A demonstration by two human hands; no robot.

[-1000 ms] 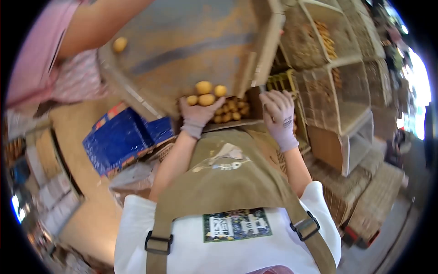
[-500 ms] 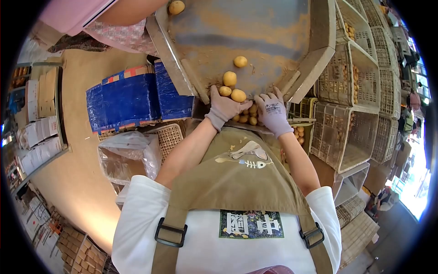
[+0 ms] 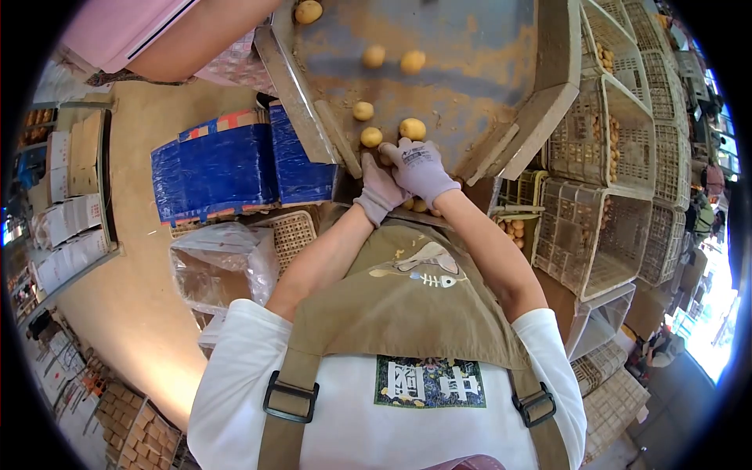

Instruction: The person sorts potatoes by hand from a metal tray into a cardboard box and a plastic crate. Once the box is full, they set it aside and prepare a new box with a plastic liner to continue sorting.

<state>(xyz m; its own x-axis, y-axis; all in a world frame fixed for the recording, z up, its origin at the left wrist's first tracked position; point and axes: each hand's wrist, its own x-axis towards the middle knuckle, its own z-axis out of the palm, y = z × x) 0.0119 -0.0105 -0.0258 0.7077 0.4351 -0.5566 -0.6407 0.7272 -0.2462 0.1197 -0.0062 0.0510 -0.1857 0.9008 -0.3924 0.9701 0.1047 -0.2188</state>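
Head view shows the gloved left hand [image 3: 381, 190] and gloved right hand [image 3: 423, 166] close together at the near end of the sloping tray [image 3: 470, 117], fingers bent inward, though whether either grips anything cannot be told. Three yellow potatoes [image 3: 412, 128] lie on the tray just ahead of the hands, with two more farther up and one by its far left edge, near another person's bare arm [image 3: 211, 39]; left of the tray is a blue-wrapped box [image 3: 215, 172], and right of it stand plastic crates [image 3: 580, 227].
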